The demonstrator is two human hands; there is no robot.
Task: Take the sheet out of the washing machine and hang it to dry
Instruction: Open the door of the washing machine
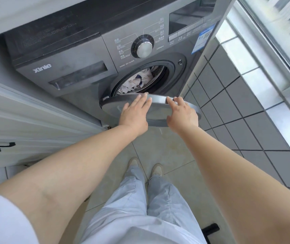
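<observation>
Right hand (182,114) curled on door (112,109) rim; left hand (135,112) flat.

- My one wide-angle camera sits on my head, looking forward and steeply down.
- It looks down on the washing machine (95,55) close in front of me.
- My arms, legs and shoes fill the lower frame.

door (156,103): swung open, at 12 o'clock of the feet
left hand (135,113): flat on door
right hand (182,111): fingers curled over door rim
sheet (137,81): crumpled inside drum
</observation>
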